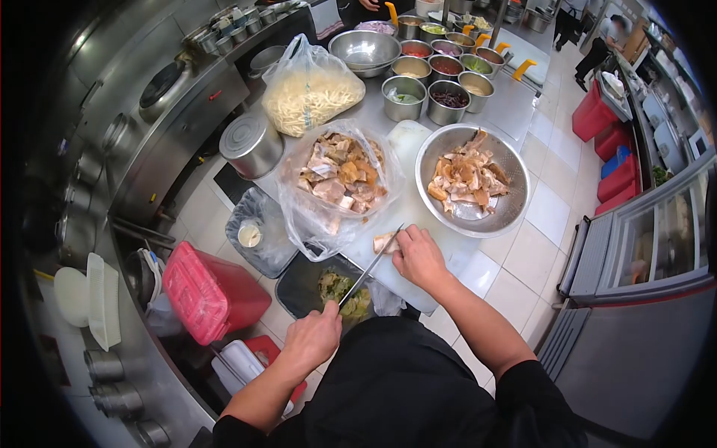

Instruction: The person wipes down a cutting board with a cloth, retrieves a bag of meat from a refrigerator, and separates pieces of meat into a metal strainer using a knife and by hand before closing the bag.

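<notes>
My left hand (314, 341) is closed round the handle of a knife (364, 275), whose blade slants up and away across a white cutting board (467, 266). Beneath the blade, near its tip, lies a pale piece of meat (383, 243). My right hand (420, 257) has its fingers curled against this piece, close to the blade; the fingertips are partly hidden. Beyond the hands, an open clear plastic bag (295, 187) holds chunks of browned meat. To its right, a perforated metal bowl (515, 209) contains more meat pieces.
Behind stand a tied bag of pale strips (314, 101), a lidded metal pot (250, 145) and several ingredient tins (448, 112). Below the board's near edge is a dark bin (291, 287) with scraps. A red bin (213, 291) stands left, a refrigerator (650, 246) right. Other people are farther back.
</notes>
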